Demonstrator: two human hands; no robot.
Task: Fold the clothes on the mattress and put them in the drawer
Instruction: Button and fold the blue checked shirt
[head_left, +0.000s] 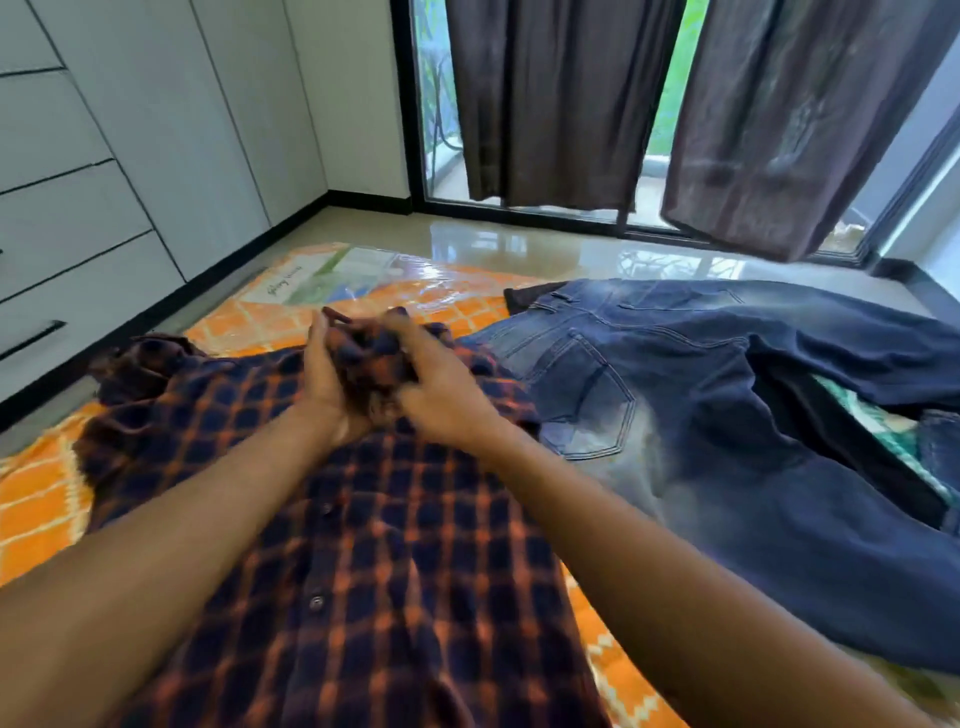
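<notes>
A navy and orange checked shirt (374, 545) lies button side up on the orange patterned mattress (41, 493). Its collar end is bunched up between both hands. My left hand (324, 376) grips the bunched collar cloth from the left. From the right, my right hand (441, 387) holds the same bunch with curled fingers. Blue jeans (701, 415) lie spread out to the right of the shirt, back pocket up. White drawers (78, 249) line the wall at the left, one at the lower left slightly open.
A clear plastic package (332, 280) with printed paper lies at the mattress's far end. Beyond it is glossy tiled floor (519, 249), then a glass door with dark curtains (561, 104). A green patterned cloth (883, 431) shows under the jeans at right.
</notes>
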